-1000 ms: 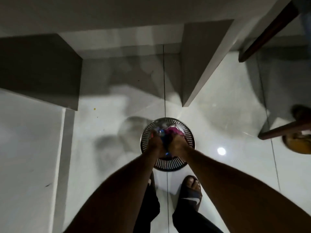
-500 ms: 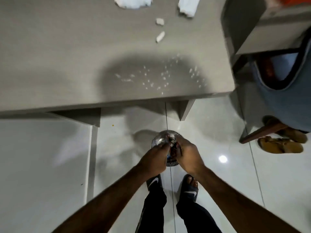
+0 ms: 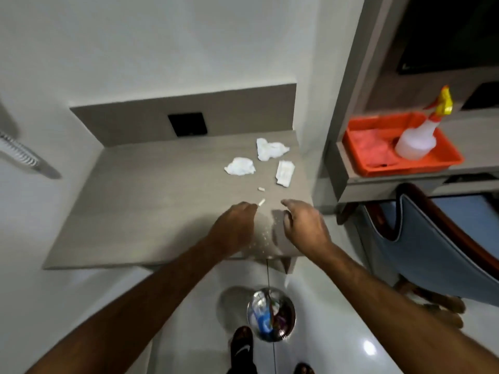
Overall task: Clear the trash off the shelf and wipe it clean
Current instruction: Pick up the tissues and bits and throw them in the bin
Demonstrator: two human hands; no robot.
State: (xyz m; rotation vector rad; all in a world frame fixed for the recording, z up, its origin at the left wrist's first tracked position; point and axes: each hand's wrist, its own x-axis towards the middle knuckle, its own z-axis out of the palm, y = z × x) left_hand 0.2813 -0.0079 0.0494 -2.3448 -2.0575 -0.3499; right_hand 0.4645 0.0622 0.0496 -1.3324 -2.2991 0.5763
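Observation:
The grey wooden shelf carries two crumpled white tissues, a flat white wrapper, two small white scraps and scattered crumbs. My left hand hovers over the shelf's front part, fingers loosely curled, holding nothing, its fingertips just left of the nearer scrap. My right hand hovers beside it with fingers spread, empty. On the floor below stands a round metal bin holding trash.
An orange tray on the right-hand unit holds a pink cloth and a white spray bottle with a yellow-red nozzle. A blue-cushioned wooden chair stands at the right. A black wall socket sits behind the shelf.
Both hands have let go of the trash in the bin and risen to the shelf top. The view has tilted up from the floor to the shelf.

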